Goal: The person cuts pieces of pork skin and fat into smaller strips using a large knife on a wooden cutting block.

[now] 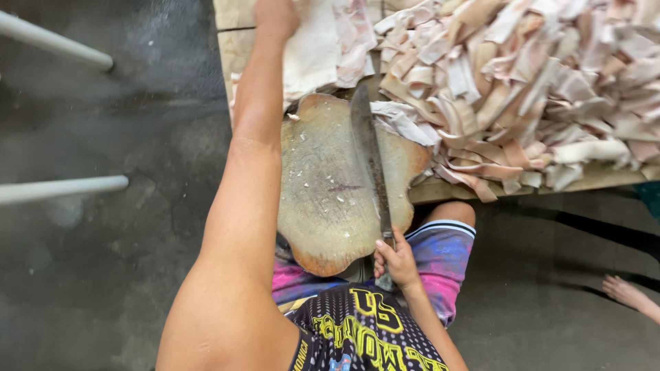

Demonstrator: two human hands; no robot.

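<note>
A worn, rounded wooden chopping board (323, 199) lies in front of me, half on a low wooden table (605, 177) and half over my lap. My right hand (394, 260) grips the handle of a long dark knife (370, 154), whose blade rests flat across the board and points away from me. My left hand (275, 15) reaches far forward at the top edge and rests on a large pale slab of meat or skin (326, 45) on the table.
A big heap of several pale pink and beige cut strips (522, 82) covers the table to the right. Two white poles (58, 187) cross the wet concrete floor on the left. Another person's bare foot (629, 294) shows at the right edge.
</note>
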